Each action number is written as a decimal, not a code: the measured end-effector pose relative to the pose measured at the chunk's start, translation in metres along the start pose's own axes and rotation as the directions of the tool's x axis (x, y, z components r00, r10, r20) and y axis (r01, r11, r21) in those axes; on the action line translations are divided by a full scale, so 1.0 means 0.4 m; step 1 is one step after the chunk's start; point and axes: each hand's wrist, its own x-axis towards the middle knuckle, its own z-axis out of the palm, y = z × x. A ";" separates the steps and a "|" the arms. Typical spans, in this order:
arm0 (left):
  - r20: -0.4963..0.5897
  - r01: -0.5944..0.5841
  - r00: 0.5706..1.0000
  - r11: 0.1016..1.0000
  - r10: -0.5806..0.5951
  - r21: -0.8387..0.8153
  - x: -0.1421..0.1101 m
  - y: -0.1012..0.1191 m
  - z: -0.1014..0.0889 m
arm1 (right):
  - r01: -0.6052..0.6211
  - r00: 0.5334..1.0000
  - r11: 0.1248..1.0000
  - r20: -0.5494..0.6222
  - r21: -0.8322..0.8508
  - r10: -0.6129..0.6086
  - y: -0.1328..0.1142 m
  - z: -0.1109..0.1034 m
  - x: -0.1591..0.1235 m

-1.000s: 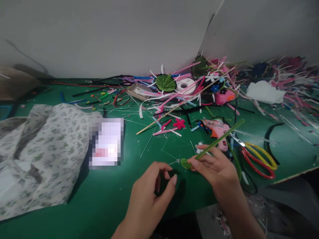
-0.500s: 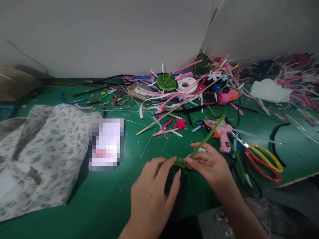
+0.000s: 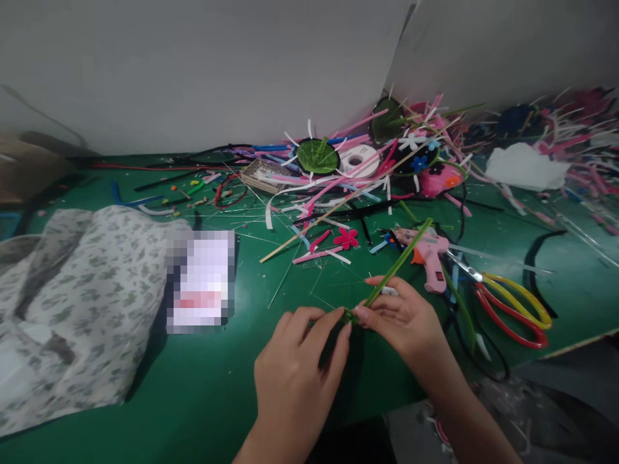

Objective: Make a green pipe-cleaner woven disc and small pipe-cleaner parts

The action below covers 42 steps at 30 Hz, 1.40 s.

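- A green table spans the view.
- A patterned cloth lies rumpled on its left side.
- The left hand has thumb and forefinger pinched on the coiled end of a green strip.
- The right hand clamps the strip between thumb and fingers, just beside the coil.
- Scissors lie beyond the right hand.
- A pink glue gun lies beside them.
- The green strip slants up from the hands.

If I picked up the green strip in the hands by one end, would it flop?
Probably not much: the green strip sticks up straight past the right hand. It is likely light too, being so slender for its length.
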 end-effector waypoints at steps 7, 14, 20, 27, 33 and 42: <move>-0.019 -0.021 1.000 1.000 0.021 0.014 0.003 -0.002 0.003 | 0.005 1.000 1.000 -0.015 -0.006 -0.005 0.003 0.002 0.003; -0.021 -0.068 0.997 0.994 0.070 0.086 0.001 -0.005 -0.001 | 0.024 0.999 1.000 -0.034 -0.007 -0.024 0.006 0.005 0.007; -0.044 -0.076 0.996 0.990 0.082 0.118 0.002 -0.004 -0.001 | 0.029 0.998 0.999 -0.056 -0.017 -0.030 0.007 0.007 0.012; -0.040 -0.080 0.996 0.990 0.085 0.118 -0.002 -0.004 -0.003 | 0.038 0.997 0.999 -0.069 -0.024 -0.040 0.010 0.007 0.010; -0.033 -0.104 0.993 0.982 0.111 0.159 -0.005 -0.004 -0.007 | 0.040 0.998 0.999 -0.049 -0.002 -0.040 0.010 0.011 0.010; 0.018 -0.119 0.993 0.986 0.118 0.115 -0.010 -0.005 -0.007 | 0.037 0.998 0.999 -0.053 0.009 -0.036 0.007 0.019 0.012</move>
